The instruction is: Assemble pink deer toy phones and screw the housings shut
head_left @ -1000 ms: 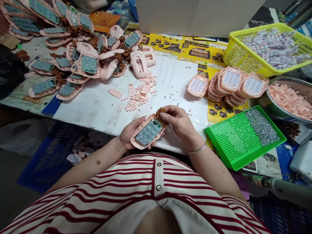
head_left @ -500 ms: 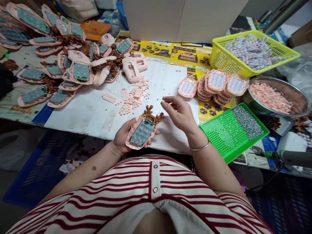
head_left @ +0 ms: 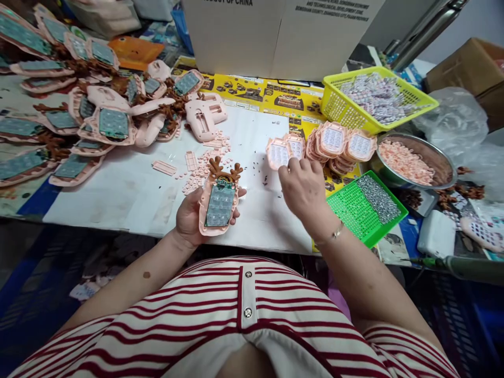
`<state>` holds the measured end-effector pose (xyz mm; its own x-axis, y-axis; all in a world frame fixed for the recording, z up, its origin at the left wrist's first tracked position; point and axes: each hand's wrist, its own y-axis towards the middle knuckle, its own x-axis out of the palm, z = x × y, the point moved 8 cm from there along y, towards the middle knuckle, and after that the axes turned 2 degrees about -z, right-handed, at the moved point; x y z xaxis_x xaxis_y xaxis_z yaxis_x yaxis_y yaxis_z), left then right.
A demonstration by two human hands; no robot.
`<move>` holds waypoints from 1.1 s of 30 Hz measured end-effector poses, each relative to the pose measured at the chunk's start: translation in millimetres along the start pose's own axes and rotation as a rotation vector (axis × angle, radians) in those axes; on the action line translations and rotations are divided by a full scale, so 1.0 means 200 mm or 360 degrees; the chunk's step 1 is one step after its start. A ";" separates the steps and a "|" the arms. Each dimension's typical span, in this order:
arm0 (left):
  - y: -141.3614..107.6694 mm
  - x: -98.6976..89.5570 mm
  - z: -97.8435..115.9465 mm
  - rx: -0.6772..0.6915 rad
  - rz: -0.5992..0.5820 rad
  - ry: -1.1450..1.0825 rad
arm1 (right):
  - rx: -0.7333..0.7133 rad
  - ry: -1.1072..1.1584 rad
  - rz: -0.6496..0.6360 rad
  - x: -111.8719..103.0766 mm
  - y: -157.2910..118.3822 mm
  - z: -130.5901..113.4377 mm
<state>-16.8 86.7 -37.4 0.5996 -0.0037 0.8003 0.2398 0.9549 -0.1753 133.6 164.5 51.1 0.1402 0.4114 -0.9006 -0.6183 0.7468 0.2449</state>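
Observation:
My left hand [head_left: 189, 216] is wrapped round a pink shell [head_left: 202, 210] with brown antlers [head_left: 225, 171], a green circuit board and a grey keypad [head_left: 220, 203] inside, held upright above the white sheet. Near the stacks of pink covers, my right hand [head_left: 302, 189] has its fingers curled down and closed on a pink cover with a white label [head_left: 279, 153]. Another labelled cover [head_left: 295, 144] lies just behind it. Thumb and some fingertips of my right hand are hidden.
Stacked covers [head_left: 333, 139], a yellow basket [head_left: 334, 105], a green tray of screws [head_left: 344, 210] and a metal bowl [head_left: 447, 173] stand right. Open shells [head_left: 74, 168] pile up left. Small pink pieces [head_left: 192, 181] and dark specks dot the sheet.
My right hand has moved right to the covers and closed on one, which now lies left of another. The shell in my left hand has turned more upright. The view has shifted right.

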 end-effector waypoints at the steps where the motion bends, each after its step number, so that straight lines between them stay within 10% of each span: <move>1: 0.01 -0.01 0.02 0.0027 0.0019 0.0003 | -0.0108 -0.0018 0.0091 -0.05 -0.05 -0.07; 6: 0.01 -0.04 0.08 0.0083 0.0130 0.0040 | -0.0498 0.0126 0.0403 -0.18 -0.28 -0.33; 13: -0.13 -0.07 0.09 0.0002 0.0245 0.0292 | -0.0457 0.1277 -0.0062 -0.11 -0.31 -0.37; 18: -0.19 -0.03 0.12 0.0023 0.0232 0.0349 | -0.0483 0.1363 0.0162 -0.18 -0.34 -0.37; 22: -0.22 0.02 0.12 -0.0027 0.0099 0.0310 | 0.0124 0.2040 0.0390 -0.10 -0.33 -0.22; 26: -0.22 0.04 0.07 -0.0174 -0.0018 0.0297 | 0.0624 0.3317 -0.0268 0.17 -0.29 -0.33; 29: -0.21 0.03 0.02 -0.0307 -0.0004 0.0379 | 0.0331 0.3793 -0.0839 0.18 -0.27 -0.52; 33: -0.19 0.01 0.02 -0.0315 0.0058 0.0403 | 0.0034 0.4031 -0.0813 0.11 -0.26 -0.56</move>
<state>-27.3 52.2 -26.9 0.7755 -0.0680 0.6277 0.3436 0.8795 -0.3292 83.2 76.2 -21.8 -0.4668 -0.6887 0.5548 -0.8305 0.5569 -0.0076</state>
